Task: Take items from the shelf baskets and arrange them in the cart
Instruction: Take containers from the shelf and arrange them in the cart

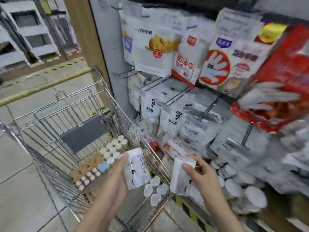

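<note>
Two white packs held above cart (150,158): left hand (117,178) grips pack (136,168) inside cart rim; right hand (202,174) pinches second pack (181,176) just outside rim.

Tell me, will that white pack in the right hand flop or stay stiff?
The white plastic-wrapped pack probably stays fairly stiff: it holds a blocky shape though the right hand grips only one side. It looks light, since the fingers pinch it easily. The glossy wrap may be a bit slippery.
</note>
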`<state>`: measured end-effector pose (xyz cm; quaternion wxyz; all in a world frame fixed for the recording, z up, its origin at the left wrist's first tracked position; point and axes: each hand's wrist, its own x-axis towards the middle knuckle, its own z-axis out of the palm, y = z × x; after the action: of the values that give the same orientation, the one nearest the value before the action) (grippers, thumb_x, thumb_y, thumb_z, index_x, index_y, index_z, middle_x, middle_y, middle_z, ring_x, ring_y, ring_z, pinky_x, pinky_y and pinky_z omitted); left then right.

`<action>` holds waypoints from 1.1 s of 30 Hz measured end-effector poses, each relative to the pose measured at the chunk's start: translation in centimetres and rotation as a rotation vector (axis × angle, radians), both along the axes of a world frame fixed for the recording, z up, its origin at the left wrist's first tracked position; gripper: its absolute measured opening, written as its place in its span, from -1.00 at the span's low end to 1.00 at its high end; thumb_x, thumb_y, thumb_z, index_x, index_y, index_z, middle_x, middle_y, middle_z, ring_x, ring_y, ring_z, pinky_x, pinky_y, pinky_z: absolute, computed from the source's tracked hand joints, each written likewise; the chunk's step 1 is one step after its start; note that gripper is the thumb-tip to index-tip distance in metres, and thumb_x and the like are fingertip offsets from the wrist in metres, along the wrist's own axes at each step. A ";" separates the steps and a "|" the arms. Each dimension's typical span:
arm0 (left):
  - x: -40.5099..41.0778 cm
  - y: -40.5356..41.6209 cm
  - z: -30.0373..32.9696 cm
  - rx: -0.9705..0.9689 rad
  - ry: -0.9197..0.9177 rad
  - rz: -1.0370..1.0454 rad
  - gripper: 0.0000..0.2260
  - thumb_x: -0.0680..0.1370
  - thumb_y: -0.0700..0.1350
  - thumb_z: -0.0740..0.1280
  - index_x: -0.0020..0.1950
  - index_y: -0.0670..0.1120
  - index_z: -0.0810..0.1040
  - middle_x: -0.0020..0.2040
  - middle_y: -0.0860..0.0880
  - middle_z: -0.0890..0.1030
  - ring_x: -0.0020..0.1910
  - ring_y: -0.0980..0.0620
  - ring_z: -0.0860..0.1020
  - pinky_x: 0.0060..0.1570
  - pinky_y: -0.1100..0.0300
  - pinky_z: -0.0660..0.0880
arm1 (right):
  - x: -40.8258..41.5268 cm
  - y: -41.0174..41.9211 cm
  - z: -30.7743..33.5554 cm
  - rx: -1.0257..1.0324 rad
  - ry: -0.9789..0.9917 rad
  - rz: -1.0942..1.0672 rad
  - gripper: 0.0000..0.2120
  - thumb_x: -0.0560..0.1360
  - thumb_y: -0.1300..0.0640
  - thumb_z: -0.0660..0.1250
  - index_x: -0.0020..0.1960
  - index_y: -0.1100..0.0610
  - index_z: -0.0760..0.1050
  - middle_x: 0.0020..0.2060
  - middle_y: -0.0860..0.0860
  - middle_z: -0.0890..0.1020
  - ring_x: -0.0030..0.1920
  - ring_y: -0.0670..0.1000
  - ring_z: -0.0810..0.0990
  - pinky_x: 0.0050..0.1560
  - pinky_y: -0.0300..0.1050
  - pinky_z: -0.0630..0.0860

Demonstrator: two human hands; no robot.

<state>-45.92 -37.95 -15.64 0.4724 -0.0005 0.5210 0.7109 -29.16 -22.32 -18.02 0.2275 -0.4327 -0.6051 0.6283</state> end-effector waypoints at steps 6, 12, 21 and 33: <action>4.2 4.2 1.8 0.061 0.103 -0.259 -0.54 0.47 0.03 0.28 0.30 -0.17 0.50 0.18 -0.19 0.61 0.17 -0.15 0.59 0.23 -0.13 0.45 | 8.0 0.8 1.2 0.037 -0.010 -0.250 -0.71 0.39 0.00 0.49 0.10 -0.09 0.58 -0.08 -0.16 0.63 -0.15 -0.25 0.58 -0.21 -0.36 0.52; 12.4 9.1 2.8 0.102 0.200 -0.523 -0.57 0.45 0.08 0.31 0.26 -0.07 0.55 0.16 -0.13 0.63 0.13 -0.09 0.61 -0.05 0.04 0.60 | 21.0 -0.3 2.5 0.066 -0.006 -0.514 -0.78 0.38 -0.08 0.46 0.01 -0.14 0.59 -0.17 -0.15 0.67 -0.22 -0.24 0.60 -0.35 -0.38 0.47; 34.3 11.9 3.4 0.095 0.164 -0.793 -0.53 0.39 0.12 0.28 0.22 -0.09 0.55 0.05 -0.09 0.68 0.00 -0.03 0.66 -0.11 0.11 0.49 | 42.8 -5.1 3.6 0.049 -0.021 -0.859 -0.71 0.36 0.01 0.50 0.06 -0.02 0.57 -0.02 -0.06 0.66 -0.05 -0.09 0.63 -0.23 -0.25 0.52; 50.0 13.6 6.0 0.150 0.204 -0.948 -0.50 0.37 0.08 0.29 0.24 -0.16 0.52 0.11 -0.21 0.63 0.06 -0.19 0.58 -0.07 -0.01 0.52 | 58.5 -9.7 6.3 0.142 0.043 -1.111 -0.71 0.33 0.09 0.51 0.04 0.05 0.59 -0.14 -0.14 0.69 -0.18 -0.22 0.64 -0.35 -0.39 0.50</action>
<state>4.11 -24.40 -9.65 0.6894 0.3405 0.4546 0.4496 29.37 -31.98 -11.69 0.5651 -0.6573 -0.3223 0.3805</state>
